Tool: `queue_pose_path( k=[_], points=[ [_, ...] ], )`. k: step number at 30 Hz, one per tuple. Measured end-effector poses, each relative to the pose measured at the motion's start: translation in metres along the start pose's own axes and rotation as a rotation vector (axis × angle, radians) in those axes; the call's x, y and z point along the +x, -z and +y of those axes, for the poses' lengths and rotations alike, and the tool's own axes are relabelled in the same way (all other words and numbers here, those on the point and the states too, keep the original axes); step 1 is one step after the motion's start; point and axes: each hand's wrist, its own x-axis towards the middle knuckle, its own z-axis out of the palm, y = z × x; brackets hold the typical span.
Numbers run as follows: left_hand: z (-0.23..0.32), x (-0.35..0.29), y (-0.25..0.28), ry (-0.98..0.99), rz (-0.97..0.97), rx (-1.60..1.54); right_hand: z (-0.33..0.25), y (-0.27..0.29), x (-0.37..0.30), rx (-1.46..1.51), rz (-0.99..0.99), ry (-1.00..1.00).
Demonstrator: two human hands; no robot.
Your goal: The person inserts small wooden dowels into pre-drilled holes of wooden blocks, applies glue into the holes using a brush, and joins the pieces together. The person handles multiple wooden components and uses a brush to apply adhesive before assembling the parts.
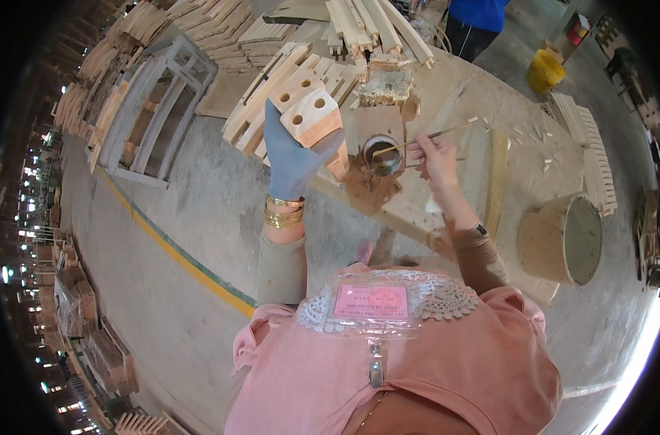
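My left hand (292, 161), in a grey glove, grips a pale wooden block (321, 129) with round holes in its upper face. The block is tilted over the table's near edge. Bare-skinned, my right hand (437, 159) pinches a thin stick (453, 130) whose lower end reaches into a round pot (367, 149) of dark brown liquid. Whether that end carries bristles cannot be made out. Brown stains (366, 190) spread over the table in front of the pot.
Wooden pieces with holes (285, 96) lie behind my left hand. Small dowels (538, 135) are scattered at the table's right. A large bucket (544, 239) stands to the right, and a grey frame (138, 123) at the left. A person in blue (478, 16) is beyond the table.
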Motion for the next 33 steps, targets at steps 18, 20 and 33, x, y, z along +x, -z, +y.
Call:
queue_pose_path(
  k=[18, 20, 33],
  points=[
    [0.006, 0.005, -0.003, -0.059, -0.016, 0.067, -0.255, -0.117, -0.04, -0.235, -0.547, 0.726],
    [0.006, 0.005, -0.001, -0.056, -0.024, 0.088, -0.252, -0.12, -0.038, -0.305, -0.559, 0.779],
    [0.013, 0.006, -0.001, -0.051, 0.005, 0.166, -0.26, -0.14, -0.037, -0.636, -0.649, 1.055]
  ],
)
